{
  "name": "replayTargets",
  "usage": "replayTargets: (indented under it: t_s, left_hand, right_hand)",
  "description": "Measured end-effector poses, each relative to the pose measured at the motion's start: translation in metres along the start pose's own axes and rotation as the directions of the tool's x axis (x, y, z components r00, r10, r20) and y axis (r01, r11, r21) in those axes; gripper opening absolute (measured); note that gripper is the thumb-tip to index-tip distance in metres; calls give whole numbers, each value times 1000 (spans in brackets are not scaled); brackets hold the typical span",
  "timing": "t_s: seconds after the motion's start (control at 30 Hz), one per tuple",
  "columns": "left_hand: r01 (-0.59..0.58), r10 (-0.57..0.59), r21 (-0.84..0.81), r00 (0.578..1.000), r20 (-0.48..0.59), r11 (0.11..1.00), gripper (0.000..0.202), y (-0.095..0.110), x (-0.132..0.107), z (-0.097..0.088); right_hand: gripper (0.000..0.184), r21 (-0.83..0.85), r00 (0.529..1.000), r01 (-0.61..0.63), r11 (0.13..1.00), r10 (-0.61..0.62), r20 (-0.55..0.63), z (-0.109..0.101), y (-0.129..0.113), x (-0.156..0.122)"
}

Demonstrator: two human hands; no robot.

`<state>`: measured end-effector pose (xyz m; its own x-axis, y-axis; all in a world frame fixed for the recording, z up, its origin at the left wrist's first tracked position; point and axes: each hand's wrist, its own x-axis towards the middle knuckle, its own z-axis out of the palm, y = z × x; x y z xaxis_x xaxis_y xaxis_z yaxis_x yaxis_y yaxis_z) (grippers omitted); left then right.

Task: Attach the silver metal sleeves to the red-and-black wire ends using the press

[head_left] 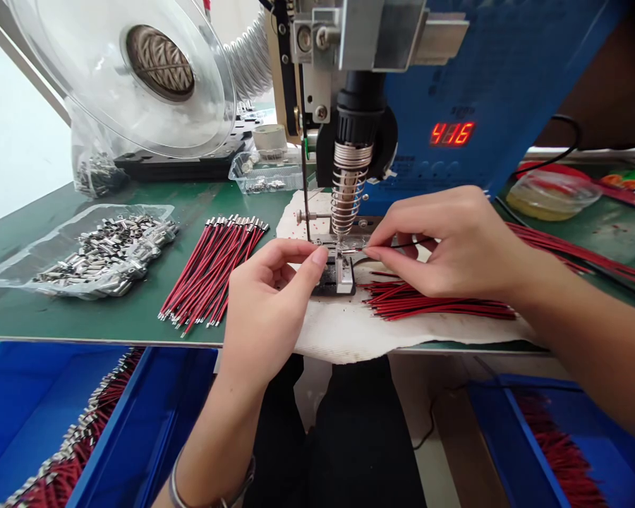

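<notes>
right hand point(458, 243) pinches wire point(408, 243), axis crosswise, tip pointing left; left hand point(269, 296) curled, grasp unclear

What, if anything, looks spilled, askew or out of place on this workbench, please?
Nothing looks damaged, but small red specks are scattered over the white cloth beside the machine, and the cloth hangs unevenly over the table edge. The metal terminals lie heaped loose on an opened plastic bag rather than in a container.

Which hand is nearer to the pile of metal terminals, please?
Left. The left hand lies right of the pile of metal terminals; the right hand is farther right, pinching a wire.
</notes>
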<state>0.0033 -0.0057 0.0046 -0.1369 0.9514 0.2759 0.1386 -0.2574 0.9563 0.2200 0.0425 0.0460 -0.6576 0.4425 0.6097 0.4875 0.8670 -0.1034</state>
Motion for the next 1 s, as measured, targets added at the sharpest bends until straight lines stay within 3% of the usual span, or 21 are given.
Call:
replayTargets:
  t_s: [0.67, 1.0]
  left_hand:
    - [-12, 12, 22, 1000, 3, 1000, 20, 1, 0, 0]
    - [13, -14, 122, 1000, 5, 992, 24, 4, 5, 6]
  right_hand:
    - [14, -15, 999, -28, 999, 29, 26, 0, -3, 2]
    - [14, -42, 1000, -20, 999, 20, 2, -1, -2, 1]
